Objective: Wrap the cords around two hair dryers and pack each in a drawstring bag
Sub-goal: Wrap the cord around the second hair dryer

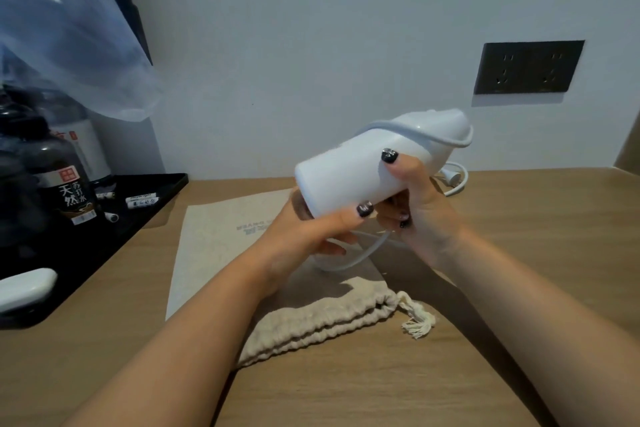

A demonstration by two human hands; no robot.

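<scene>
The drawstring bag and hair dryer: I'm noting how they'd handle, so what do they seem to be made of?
The drawstring bag looks like coarse, matte cream cloth, perhaps cotton or linen: it crumples in soft folds and its cord ends fray. The hair dryer looks like smooth, glossy white plastic, with soft highlights on its shell.

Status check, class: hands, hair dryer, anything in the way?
Both hands, left and right, grip hair dryer. Cord partly wrapped. Drawstring bag lies below, unobstructed.
</scene>
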